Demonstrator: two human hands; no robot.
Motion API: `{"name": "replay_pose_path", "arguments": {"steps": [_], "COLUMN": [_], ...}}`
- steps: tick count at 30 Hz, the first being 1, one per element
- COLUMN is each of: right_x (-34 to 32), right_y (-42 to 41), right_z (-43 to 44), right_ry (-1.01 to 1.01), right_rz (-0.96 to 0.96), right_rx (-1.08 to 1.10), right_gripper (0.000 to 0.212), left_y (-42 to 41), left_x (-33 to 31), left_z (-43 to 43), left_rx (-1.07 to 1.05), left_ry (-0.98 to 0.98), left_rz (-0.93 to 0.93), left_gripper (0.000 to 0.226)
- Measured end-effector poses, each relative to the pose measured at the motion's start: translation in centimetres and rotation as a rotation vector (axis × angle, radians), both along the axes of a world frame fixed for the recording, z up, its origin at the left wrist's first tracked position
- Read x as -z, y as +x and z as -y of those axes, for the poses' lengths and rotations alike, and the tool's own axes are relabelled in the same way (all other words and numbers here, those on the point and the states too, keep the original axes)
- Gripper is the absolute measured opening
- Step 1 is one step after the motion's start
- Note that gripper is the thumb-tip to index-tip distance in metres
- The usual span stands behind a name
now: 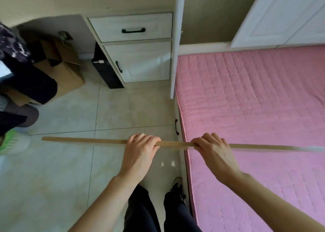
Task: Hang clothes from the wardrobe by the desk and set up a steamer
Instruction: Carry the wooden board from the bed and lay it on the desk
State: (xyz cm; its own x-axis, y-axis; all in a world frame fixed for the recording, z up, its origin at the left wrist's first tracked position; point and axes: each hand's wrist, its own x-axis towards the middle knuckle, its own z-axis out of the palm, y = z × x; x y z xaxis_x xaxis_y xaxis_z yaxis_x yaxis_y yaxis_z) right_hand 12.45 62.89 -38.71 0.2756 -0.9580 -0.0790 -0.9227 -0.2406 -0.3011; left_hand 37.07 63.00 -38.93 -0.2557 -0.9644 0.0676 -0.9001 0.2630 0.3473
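Observation:
A long thin wooden pole (84, 140) lies level across the view at waist height, with a pale tip at its right end over the bed. My left hand (140, 149) grips it near the middle, fingers curled over the top. My right hand (212, 151) grips it a little further right, above the bed's edge. An open white wardrobe door (177, 38) stands edge-on ahead. No clothes or steamer can be made out.
A pink quilted mattress (255, 108) fills the right. A white desk cabinet with a drawer (131, 28) and a door is ahead. Cardboard boxes (65, 71), a black box (105, 68) and dark clothing (26, 73) crowd the left. Pale tiled floor (61, 170) lies below.

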Motion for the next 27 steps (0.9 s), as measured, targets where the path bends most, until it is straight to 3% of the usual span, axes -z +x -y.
{"name": "replay_pose_path", "arguments": {"steps": [4, 8, 17, 27], "right_x": [-2.1, -3.7, -6.5, -9.0], "right_y": [5.2, 11.4, 26.3, 38.6], "right_z": [1.1, 1.5, 3.1, 6.2], "right_ry": [-0.046, -0.053, -0.052, -0.01], "right_rz": [0.036, 0.093, 0.147, 0.201], "right_rx": [-0.048, -0.108, -0.191, -0.274], "right_gripper": [0.014, 0.034, 0.011, 0.016], "left_y": [5.2, 11.4, 26.5, 38.6], "left_x": [-2.4, -4.1, -7.4, -10.1], "left_z": [-0.5, -1.3, -1.5, -0.3], "left_rx": [-0.056, -0.105, -0.163, -0.221], "left_ry": [-0.026, -0.052, -0.063, -0.126], "left_rz": [-0.006, -0.026, -0.022, 0.025], "left_gripper": [0.02, 0.019, 0.011, 0.011]}}
